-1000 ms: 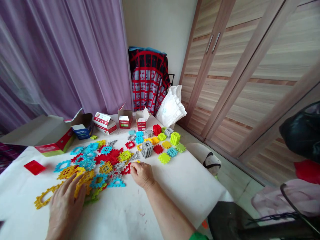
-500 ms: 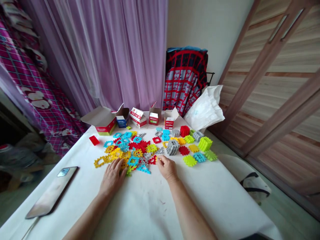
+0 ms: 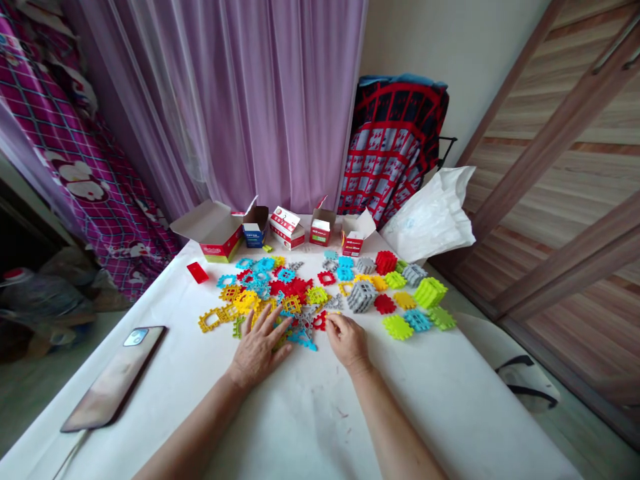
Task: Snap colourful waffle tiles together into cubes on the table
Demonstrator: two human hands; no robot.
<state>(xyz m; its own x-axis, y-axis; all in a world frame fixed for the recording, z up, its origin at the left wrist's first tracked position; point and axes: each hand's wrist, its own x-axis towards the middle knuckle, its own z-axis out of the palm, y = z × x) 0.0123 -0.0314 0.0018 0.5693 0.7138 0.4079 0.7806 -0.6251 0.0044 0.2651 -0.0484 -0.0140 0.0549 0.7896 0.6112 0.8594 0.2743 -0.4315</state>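
Observation:
A heap of flat plastic interlocking tiles (image 3: 270, 297) in blue, yellow, red, grey and green lies on the white table (image 3: 310, 413). My left hand (image 3: 260, 343) rests flat on the near edge of the heap, fingers spread over yellow and blue pieces. My right hand (image 3: 347, 340) sits just right of it, fingers curled in a pinch at a small piece I cannot make out, beside a red tile (image 3: 320, 321). Assembled cubes stand to the right: a grey one (image 3: 362, 296), a red one (image 3: 385, 262), a green one (image 3: 429, 292).
Several small open cardboard boxes (image 3: 285, 228) line the table's far edge, a bigger one (image 3: 215, 230) at the left. A phone (image 3: 117, 377) lies near the left edge, a red lid (image 3: 197, 272) beyond it. A white bag (image 3: 433, 217) and a draped chair (image 3: 395, 150) stand behind.
The view has swung left and back, bringing the phone and bedding into sight. My left hand has slid right onto the heap; my right hand stays pinched at its edge.

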